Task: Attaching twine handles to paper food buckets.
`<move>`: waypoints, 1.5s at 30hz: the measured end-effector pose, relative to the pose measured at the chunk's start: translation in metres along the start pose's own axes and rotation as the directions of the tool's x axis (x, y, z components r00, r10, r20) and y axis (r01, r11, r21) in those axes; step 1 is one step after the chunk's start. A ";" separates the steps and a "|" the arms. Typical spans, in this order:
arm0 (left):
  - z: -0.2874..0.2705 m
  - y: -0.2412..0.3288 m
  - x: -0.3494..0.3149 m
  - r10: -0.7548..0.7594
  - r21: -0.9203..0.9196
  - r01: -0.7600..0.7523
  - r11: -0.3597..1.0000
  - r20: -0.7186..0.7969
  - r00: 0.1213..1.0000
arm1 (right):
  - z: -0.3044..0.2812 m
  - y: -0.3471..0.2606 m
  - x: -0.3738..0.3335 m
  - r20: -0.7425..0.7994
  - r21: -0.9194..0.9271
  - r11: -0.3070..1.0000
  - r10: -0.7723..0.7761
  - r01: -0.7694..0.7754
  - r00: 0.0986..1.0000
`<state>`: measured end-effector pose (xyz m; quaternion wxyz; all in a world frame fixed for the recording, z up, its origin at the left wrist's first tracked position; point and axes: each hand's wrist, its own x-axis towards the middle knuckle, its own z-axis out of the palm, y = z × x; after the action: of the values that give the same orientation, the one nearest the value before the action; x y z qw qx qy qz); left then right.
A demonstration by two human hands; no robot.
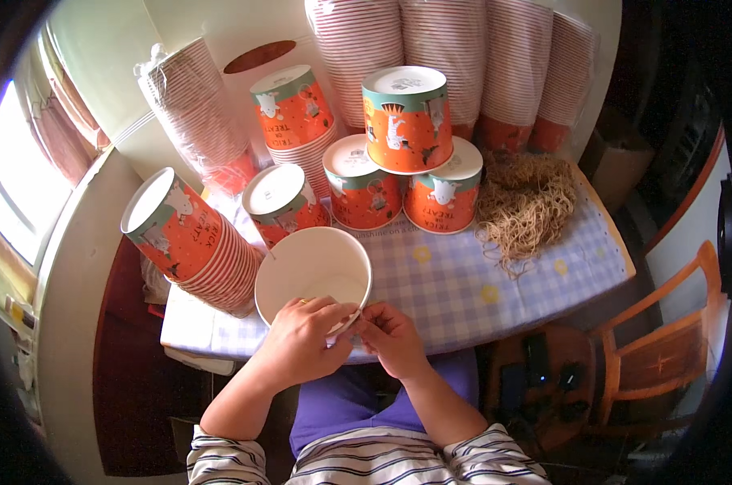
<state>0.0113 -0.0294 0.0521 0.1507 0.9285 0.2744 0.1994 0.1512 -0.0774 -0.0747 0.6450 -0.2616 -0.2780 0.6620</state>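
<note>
Leftmost, a tilted stack of orange printed paper tubs (192, 234) leans over the table's (463, 283) left end, at about ten o'clock from the hands. Next comes the open tub (313, 271), white inside, tipped so its mouth faces up toward the camera; its axis runs roughly from six to twelve o'clock, base away from the person, and its near rim lies right at the fingertips.

Over that rim, the left hand (301, 339) is curled, thumb and fingers closed on the edge at about six o'clock of the mouth. Just beside it, touching, the right hand (394, 339) is pinched shut on the same stretch of rim, where a small pale strip or string end seems to sit; what exactly it grips is too small to tell. Both hands are equally near, the left one covering more of the tub.

Farther on, at one o'clock, upturned tubs (406, 162) form a small pyramid, with a heap of tan string (527, 202) at two o'clock.
</note>
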 end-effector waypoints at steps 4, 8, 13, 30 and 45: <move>0.016 0.003 0.001 -0.058 0.078 0.069 0.995 -0.132 0.989 | 0.001 0.005 0.002 -0.059 -0.248 0.960 -0.145 0.126 0.988; 0.023 0.000 0.005 -0.033 0.110 0.058 0.992 -0.219 0.975 | 0.001 0.003 0.001 -0.088 -0.365 0.921 -0.181 0.137 0.980; 0.027 -0.001 0.006 0.018 0.236 0.042 0.971 -0.248 0.968 | -0.002 0.008 0.004 -0.099 -0.374 0.916 -0.192 0.143 0.976; 0.035 0.003 0.005 0.104 0.309 -0.019 0.951 -0.262 0.960 | 0.009 0.005 0.002 -0.103 -0.402 0.895 -0.252 0.191 0.962; -0.018 -0.005 -0.006 0.031 0.086 -0.023 0.996 -0.091 0.995 | 0.000 0.008 0.007 -0.188 -0.243 0.962 -0.170 0.122 0.967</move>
<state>-0.0034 -0.0258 0.0648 0.0956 0.9274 0.2769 0.2324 0.1451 -0.0710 -0.0803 0.6833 -0.3803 -0.3028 0.5448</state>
